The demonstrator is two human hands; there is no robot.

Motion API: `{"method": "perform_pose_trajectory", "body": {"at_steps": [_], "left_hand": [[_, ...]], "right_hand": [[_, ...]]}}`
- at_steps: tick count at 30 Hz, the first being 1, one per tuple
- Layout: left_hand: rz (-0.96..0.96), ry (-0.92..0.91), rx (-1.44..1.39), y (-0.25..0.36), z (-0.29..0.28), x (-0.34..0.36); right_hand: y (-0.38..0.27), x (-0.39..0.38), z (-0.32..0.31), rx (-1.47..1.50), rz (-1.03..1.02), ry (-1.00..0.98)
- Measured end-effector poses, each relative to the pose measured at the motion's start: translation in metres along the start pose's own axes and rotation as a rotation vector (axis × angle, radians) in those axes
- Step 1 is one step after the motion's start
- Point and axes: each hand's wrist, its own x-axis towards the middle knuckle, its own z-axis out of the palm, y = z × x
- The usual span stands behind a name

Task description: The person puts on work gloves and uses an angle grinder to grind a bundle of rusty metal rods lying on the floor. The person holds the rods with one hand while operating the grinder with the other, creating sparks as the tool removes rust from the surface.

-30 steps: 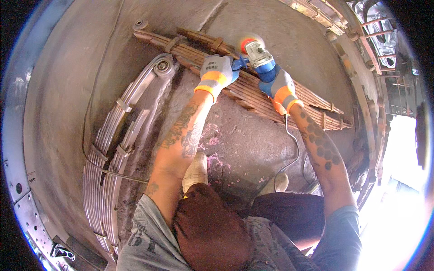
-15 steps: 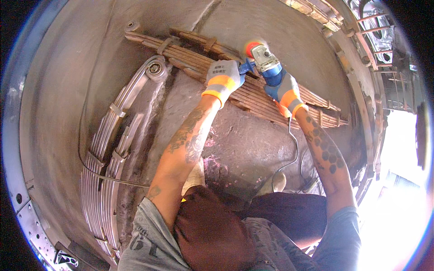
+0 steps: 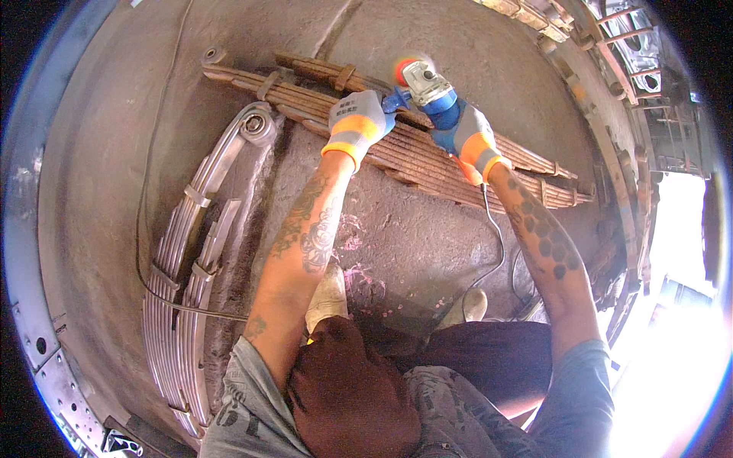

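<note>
Both my gloved hands hold an angle grinder (image 3: 430,85) with a grey metal head, a blue body and an orange-red disc that looks blurred. My left hand (image 3: 356,126), in a grey glove with an orange cuff, is closed round the blue side handle. Wrapped round the body is my right hand (image 3: 469,137), with the cord running back below it. The grinder is over the far side of a rusty leaf spring (image 3: 450,174) lying slantwise on the ground. Whether the disc touches the metal I cannot tell.
A second, greyer leaf spring (image 3: 169,320) lies at the left. The thin cord (image 3: 498,252) curls near my shoes, and another cable (image 3: 140,229) runs along the ground at left. Long metal parts and a frame (image 3: 611,153) stand at the right, beside bright daylight.
Both hands and the grinder have moved a little left and away from me along the rusty leaf spring. My grip is the same. The view has shifted slightly.
</note>
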Motion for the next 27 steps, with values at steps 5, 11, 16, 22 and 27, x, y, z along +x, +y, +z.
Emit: {"method": "perform_pose_trajectory", "body": {"at_steps": [5, 11, 16, 22, 27], "left_hand": [[-0.018, -0.024, 0.024, -0.006, -0.008, 0.006], [-0.043, -0.003, 0.011, -0.010, -0.008, 0.006], [-0.007, -0.052, 0.011, 0.006, -0.005, -0.007], [0.035, -0.055, -0.002, 0.016, 0.009, -0.004], [0.059, -0.034, -0.041, 0.018, 0.018, -0.011]], "right_hand": [[-0.023, -0.011, -0.013, -0.021, -0.015, -0.009], [-0.024, -0.013, -0.013, 0.015, -0.060, 0.018], [0.004, -0.010, -0.002, -0.002, -0.053, 0.013], [0.028, -0.008, -0.001, 0.046, -0.059, 0.036], [0.022, -0.024, -0.013, 0.037, -0.054, 0.051]]}}
